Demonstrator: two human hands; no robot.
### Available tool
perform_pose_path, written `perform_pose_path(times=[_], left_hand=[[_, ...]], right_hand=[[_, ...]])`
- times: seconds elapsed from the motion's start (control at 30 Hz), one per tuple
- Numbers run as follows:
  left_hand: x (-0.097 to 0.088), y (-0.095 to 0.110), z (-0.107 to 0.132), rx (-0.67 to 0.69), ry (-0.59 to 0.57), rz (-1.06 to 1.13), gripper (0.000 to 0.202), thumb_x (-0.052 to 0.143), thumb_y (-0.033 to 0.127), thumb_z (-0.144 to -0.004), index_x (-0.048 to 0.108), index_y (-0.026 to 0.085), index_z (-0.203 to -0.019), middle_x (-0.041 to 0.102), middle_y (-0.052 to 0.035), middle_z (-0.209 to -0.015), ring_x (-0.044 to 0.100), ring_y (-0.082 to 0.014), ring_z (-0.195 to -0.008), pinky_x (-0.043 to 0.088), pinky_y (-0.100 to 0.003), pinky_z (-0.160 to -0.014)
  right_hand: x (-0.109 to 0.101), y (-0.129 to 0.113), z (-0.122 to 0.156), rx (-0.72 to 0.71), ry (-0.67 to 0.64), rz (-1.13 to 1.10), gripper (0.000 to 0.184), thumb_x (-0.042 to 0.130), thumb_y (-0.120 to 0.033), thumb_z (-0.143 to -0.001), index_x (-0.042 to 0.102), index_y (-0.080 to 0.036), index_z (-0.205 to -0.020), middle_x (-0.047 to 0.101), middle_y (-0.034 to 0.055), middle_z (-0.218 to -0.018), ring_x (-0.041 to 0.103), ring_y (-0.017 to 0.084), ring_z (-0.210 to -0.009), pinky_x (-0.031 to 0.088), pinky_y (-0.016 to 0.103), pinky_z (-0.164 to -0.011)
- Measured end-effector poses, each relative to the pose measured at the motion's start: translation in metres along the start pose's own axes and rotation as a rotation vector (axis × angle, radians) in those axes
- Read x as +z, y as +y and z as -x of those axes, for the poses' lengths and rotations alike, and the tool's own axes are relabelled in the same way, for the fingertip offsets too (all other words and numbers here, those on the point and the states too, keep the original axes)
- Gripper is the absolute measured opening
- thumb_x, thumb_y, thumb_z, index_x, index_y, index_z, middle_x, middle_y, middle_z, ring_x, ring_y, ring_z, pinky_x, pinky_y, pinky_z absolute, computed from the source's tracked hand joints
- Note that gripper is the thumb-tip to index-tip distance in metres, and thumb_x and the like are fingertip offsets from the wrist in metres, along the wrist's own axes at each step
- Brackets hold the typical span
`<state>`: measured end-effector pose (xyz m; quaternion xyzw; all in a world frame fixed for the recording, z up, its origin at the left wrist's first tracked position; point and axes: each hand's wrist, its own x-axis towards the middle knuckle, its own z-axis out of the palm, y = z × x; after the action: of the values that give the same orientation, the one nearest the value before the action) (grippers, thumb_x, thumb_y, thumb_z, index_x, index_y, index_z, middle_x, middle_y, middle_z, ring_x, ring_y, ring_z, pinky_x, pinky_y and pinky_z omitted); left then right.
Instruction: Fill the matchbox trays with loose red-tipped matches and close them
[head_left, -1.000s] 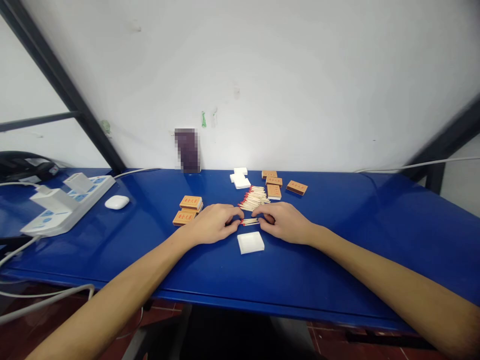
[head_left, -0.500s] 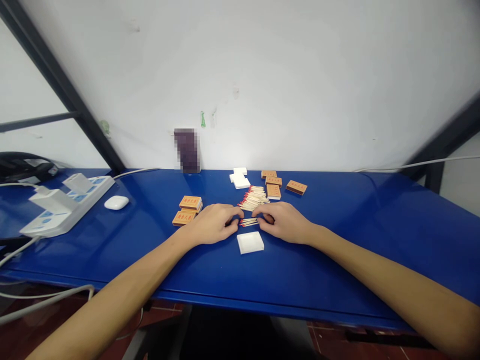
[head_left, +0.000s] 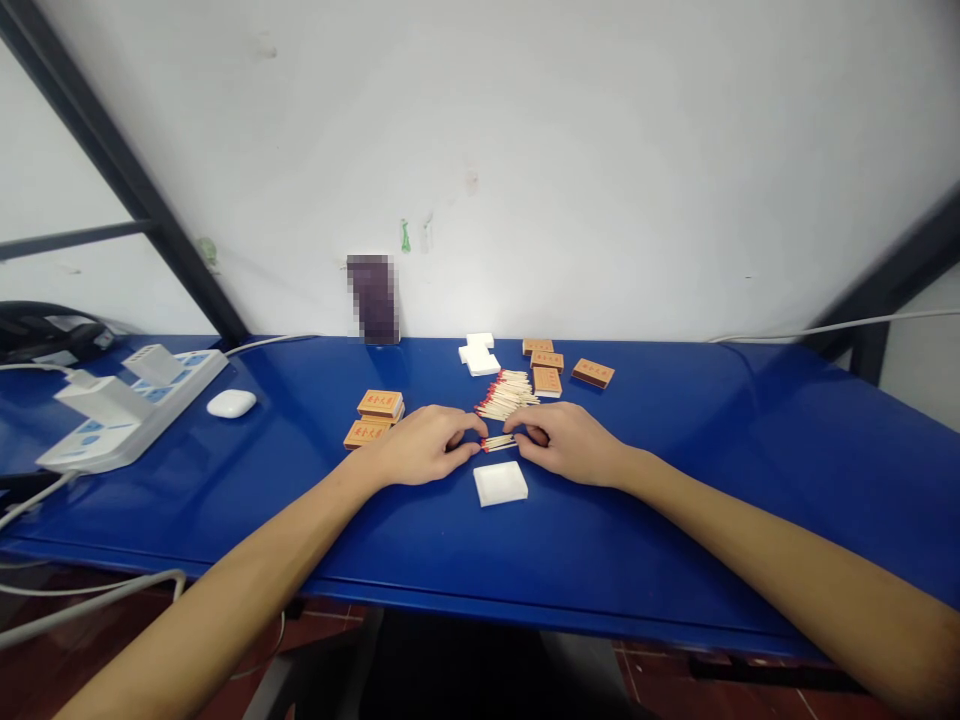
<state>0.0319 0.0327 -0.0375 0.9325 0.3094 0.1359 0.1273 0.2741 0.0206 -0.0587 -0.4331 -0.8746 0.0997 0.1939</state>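
Observation:
A few red-tipped matches (head_left: 499, 443) lie side by side on the blue table, between my two hands. My left hand (head_left: 424, 445) curls its thumb and forefinger around the red heads. At the plain ends, the thumb and bent fingers of my right hand (head_left: 566, 443) close in on the same matches. Just beyond my fingertips is a larger pile of matches (head_left: 508, 394), heads mostly to the left. Nearer to me sits a white matchbox tray (head_left: 501, 484), its inside facing up.
Orange matchboxes (head_left: 381, 403) are stacked beside my left wrist. More orange matchboxes (head_left: 547, 381) lie behind the pile, one (head_left: 593, 373) apart to the right. White trays (head_left: 480, 359) are near the wall. A power strip (head_left: 142, 420) and a white case (head_left: 232, 403) stand left.
My left thumb and forefinger have drawn closer together at the match heads, and the small bunch looks narrower. My right hand has hardly moved.

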Motion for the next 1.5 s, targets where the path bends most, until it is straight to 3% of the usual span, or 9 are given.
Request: perform_pose_path(times=[0.67,1.5], left_hand=[[0.0,-0.0013,-0.0026,0.024,-0.015,0.052,0.021,0.048,0.031,-0.097,0.065,0.02,-0.105,0.065,-0.0006,-0.079,0.061,-0.015,-0.074,0.041,-0.026,-0.072],[0.0027,-0.0033,-0.0048,0.005,-0.009,0.053,0.024,0.048,0.035,-0.097,0.067,0.02,-0.101,0.066,-0.0005,-0.078,0.061,-0.0147,-0.073,0.04,-0.025,-0.067]], right_hand=[[-0.0009,0.0007,-0.0005,-0.03,-0.011,-0.016,0.015,0.053,-0.018,-0.085,0.067,-0.02,-0.091,0.054,-0.0036,-0.062,0.045,0.01,-0.057,0.03,0.023,-0.059],[-0.0027,-0.0008,-0.0009,-0.004,-0.02,-0.049,0.016,0.055,-0.017,-0.084,0.069,-0.021,-0.09,0.052,-0.0035,-0.062,0.044,0.011,-0.057,0.028,0.023,-0.058]])
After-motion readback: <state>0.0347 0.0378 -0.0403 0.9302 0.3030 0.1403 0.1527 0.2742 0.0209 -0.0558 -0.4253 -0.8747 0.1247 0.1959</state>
